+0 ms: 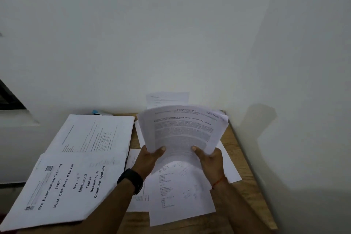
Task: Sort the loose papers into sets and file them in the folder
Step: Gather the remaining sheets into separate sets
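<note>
Wooden surface (pixel 247 167) lies strewn with loose sheets (pixel 180 201) beneath the paper stack (pixel 182 129) my left hand (pixel 150 157) and right hand (pixel 211 161) both grip; printed sets (pixel 76 176) sit leftward, a wall (pixel 171 34) behind.

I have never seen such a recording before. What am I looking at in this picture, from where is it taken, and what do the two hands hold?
There is no machine here: a person works with bare hands, and a camera worn on the head looks down at them. This one picture is that view. The left hand, with a dark watch on its wrist, and the right hand both grip the lower edge of a sheaf of papers, lifted and fanned. Below lies a wooden table against a white wall. On it are loose sheets and, to the left, a booklet titled "Pre Examination Training".
</note>
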